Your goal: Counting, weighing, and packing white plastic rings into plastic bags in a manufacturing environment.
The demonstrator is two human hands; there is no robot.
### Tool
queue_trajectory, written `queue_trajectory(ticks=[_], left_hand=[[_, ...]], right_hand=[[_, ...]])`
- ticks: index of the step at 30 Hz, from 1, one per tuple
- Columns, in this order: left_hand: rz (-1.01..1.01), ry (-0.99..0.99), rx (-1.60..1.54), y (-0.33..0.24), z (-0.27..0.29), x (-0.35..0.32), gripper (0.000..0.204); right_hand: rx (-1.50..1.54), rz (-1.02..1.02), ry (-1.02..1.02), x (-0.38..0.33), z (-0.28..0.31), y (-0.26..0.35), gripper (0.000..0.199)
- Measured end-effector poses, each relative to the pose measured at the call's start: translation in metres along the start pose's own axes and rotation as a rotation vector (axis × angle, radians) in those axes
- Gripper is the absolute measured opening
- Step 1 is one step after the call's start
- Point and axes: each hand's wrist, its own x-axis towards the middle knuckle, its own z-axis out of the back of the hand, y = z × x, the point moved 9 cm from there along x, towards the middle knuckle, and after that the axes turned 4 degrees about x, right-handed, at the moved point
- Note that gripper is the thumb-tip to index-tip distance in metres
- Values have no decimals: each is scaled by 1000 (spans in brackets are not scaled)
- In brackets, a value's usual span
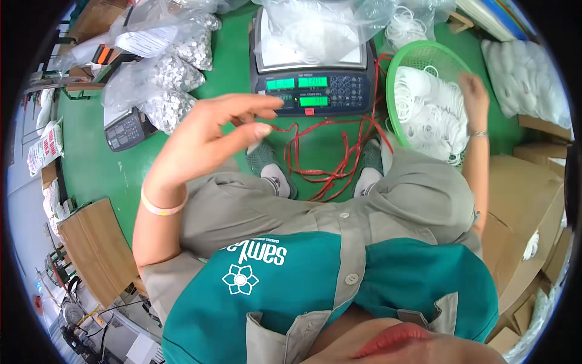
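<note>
My left hand [221, 136] hovers above my lap, just in front of a dark digital counting scale [312, 94]. Its fingers are apart and nothing is in them. On the scale's plate lies a clear plastic bag [309, 36] with whitish contents I cannot make out. To the right, a green mesh basket [397, 118] holds many white rings [427, 106]. My right hand [474, 97] is at the basket's right rim; its fingertips are blurred and partly hidden, so grip and contact are unclear.
Red twine [327, 173] lies loose on the green floor between my feet. Bags of small silvery pieces [176, 79] sit at the left by a second scale [126, 130]. A bag of white items [526, 82] and cardboard boxes [521, 206] stand at the right.
</note>
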Motion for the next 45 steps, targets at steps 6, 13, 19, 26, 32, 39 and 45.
queue_trajectory(ticks=[6,13,19,26,32,39,45], left_hand=[[-190,126,57,-21,-23,4,32],[-332,194,235,-39,-35,-16,35],[-342,265,226,-39,-30,-34,37],[-364,187,227,-39,-21,-32,37],[-332,170,241,-32,-26,-25,34],[-295,180,300,-24,-35,-12,35],[-302,161,309,-24,-40,-2,35]], right_hand=[[314,758,218,23,-24,321,16],[-674,577,836,47,-282,267,37],[-635,605,740,53,-331,241,36],[-592,497,567,41,-327,228,24],[-280,775,623,66,-267,270,21],[65,375,724,60,-185,285,16],[133,366,692,64,-165,254,15]])
